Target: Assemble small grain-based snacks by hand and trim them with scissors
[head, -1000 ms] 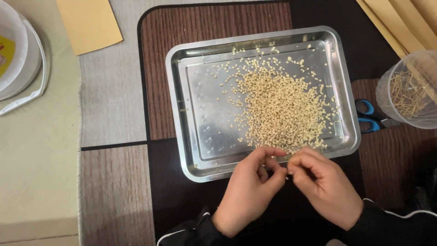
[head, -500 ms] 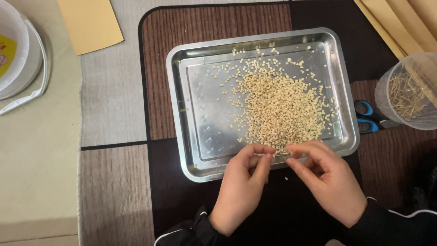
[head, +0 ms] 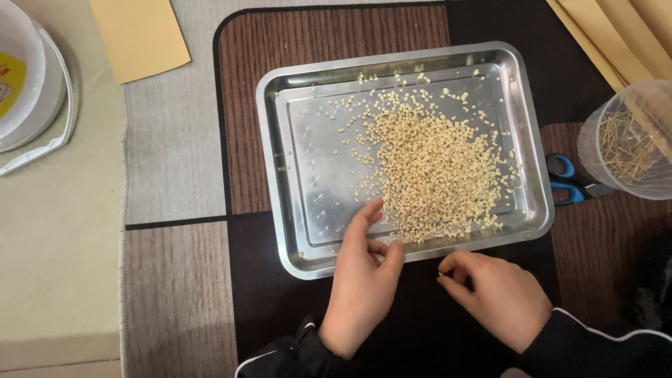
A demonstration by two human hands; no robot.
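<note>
A rectangular metal tray (head: 294,175) lies on a brown patterned mat and holds a heap of small pale grains (head: 437,168). My left hand (head: 364,280) reaches over the tray's front rim. Its fingers are apart and its index finger touches the near left edge of the heap. My right hand (head: 500,297) rests on the dark part of the mat just in front of the tray. Its thumb and forefinger are pinched together at the mat's surface, and whether something tiny is between them is too small to tell. Both sleeves are dark with a thin white stripe.
A clear plastic cup (head: 630,140) of thin straw-like bits stands at the right, with blue-handled scissors (head: 567,180) beside it. A white bucket (head: 28,84) sits at the far left, a tan sheet (head: 140,35) lies at the top left, and pale folded material (head: 616,35) fills the top right.
My hands were pinched together at the tray's front rim. Now they have parted: the left has reached into the grains and the right has dropped onto the mat.
</note>
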